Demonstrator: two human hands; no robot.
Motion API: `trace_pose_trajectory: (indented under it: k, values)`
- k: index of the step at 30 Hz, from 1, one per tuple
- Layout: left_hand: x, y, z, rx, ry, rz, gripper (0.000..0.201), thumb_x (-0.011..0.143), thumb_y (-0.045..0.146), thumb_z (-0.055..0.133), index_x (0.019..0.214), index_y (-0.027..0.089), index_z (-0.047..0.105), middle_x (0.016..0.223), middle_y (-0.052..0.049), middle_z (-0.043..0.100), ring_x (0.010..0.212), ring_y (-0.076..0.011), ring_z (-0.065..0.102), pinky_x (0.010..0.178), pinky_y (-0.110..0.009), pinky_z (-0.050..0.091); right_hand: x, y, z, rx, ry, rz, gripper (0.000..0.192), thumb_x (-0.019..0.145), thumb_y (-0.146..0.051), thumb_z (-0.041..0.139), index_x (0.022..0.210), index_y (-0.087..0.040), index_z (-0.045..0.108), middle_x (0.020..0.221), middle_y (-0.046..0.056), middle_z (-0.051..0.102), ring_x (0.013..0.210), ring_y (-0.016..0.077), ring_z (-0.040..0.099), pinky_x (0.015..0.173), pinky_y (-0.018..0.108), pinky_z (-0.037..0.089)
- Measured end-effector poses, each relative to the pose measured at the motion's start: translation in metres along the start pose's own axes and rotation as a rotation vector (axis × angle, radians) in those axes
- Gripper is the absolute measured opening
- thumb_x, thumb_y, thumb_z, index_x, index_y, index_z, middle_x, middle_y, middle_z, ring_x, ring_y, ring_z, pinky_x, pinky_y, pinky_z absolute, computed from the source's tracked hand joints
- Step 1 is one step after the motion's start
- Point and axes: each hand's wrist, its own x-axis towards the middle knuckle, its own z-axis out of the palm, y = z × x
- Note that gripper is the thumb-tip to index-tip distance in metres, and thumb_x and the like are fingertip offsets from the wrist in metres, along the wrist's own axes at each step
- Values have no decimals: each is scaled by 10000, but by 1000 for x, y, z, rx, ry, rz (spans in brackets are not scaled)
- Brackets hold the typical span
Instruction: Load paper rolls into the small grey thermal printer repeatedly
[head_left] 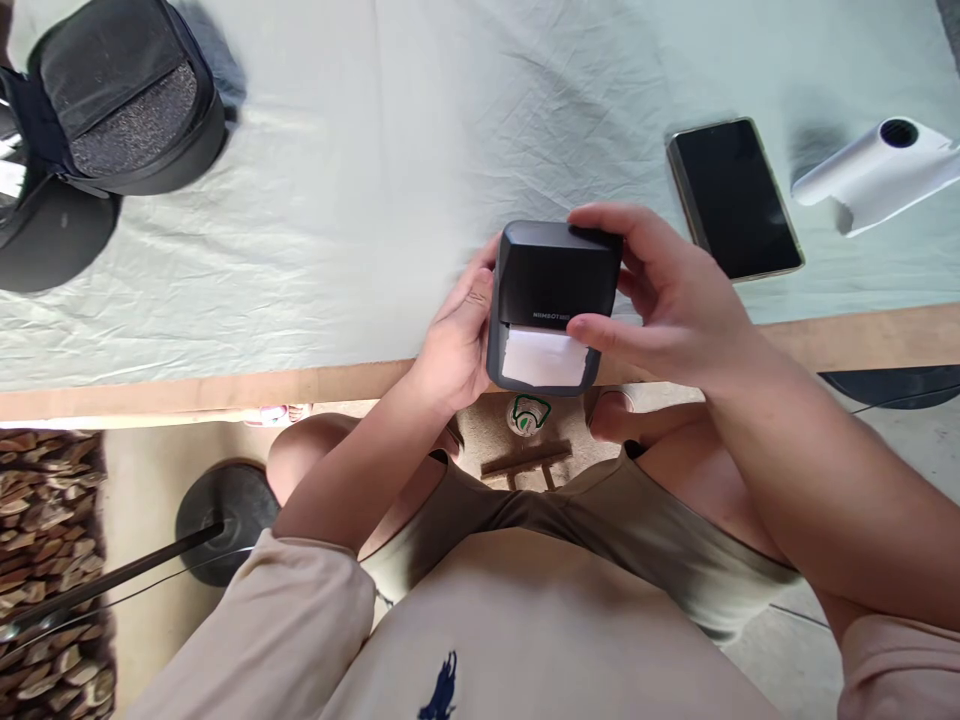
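Over table edge (225, 385) | left hand (457, 340), right hand (667, 295) both grip dark label printer (555, 285) | white paper (544, 358) showing

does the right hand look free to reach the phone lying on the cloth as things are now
Probably not as it stands: the right hand is wrapped around the small dark printer, which the left hand also grips. The phone lies just beyond it on the cloth, with nothing between them.

Dark grey label printer (556, 280) with a white paper strip (544, 358) showing, sitting over a pale mint-green cloth (375, 200). Black phone (733, 197) with a gold-ish edge, white gadget (874, 170) beside it, black bag (112, 100) (speckled grey panel).
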Motion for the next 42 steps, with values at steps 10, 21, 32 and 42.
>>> trace_pose_trajectory:
  k: [10, 21, 32, 42]
  values:
    - [3, 0, -5, -28, -142, -83, 452, 1135, 676, 750, 1371, 294, 799, 1316, -8, 936, 1609, -388, 753, 1229, -441, 715, 4, -16, -28, -273, 191, -174, 501, 918, -483, 943, 1387, -362, 812, 1287, 122, 766, 1201, 363, 779, 1025, 553, 729]
    - [-3, 1, -1, -17, -126, -79, 380, 1145, 587, 794, 1354, 270, 819, 1357, -72, 919, 1495, -371, 822, 1103, -434, 744, 1, -26, -22, -304, 269, -194, 371, 979, -624, 911, 1189, -343, 793, 863, 31, 656, 785, 285, 701, 784, 518, 612]
    - [-3, 3, 0, 46, -95, -64, 352, 1121, 499, 804, 1385, 266, 800, 1284, -53, 885, 1324, -321, 865, 985, -361, 717, 0, -43, -17, -257, 253, -26, 216, 1132, -554, 633, 1111, -350, 701, 1155, 43, 832, 951, 272, 829, 718, 479, 652]
    - [-7, 2, -2, 111, -181, -85, 762, 986, 653, 960, 1609, 277, 732, 1394, -116, 874, 1506, -455, 808, 1122, -499, 770, -2, -9, -15, -544, 59, -84, 303, 872, -372, 877, 1171, -339, 838, 696, 7, 604, 600, 209, 490, 602, 348, 292]
